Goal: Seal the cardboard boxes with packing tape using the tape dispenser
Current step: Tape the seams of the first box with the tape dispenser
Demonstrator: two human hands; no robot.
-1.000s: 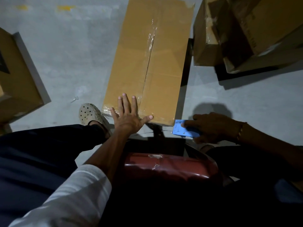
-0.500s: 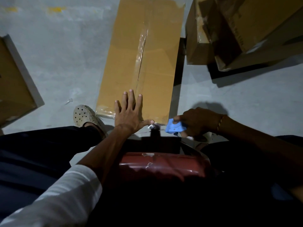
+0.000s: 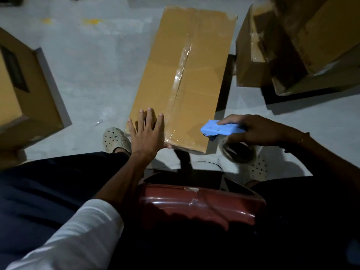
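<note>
A long cardboard box [image 3: 183, 78] lies on the floor at twelve o'clock, its centre seam already taped. The left hand [image 3: 146, 133] presses flat, fingers spread, on its near corner. The right hand [image 3: 251, 131], gripping the blue tape dispenser [image 3: 222, 129], has lifted clear at three o'clock, suggesting this strip is finished.

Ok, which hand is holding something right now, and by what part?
The right hand holds the blue tape dispenser by its rear body, beside the box's near right corner. The left hand holds nothing; it rests flat on the cardboard box.
</note>
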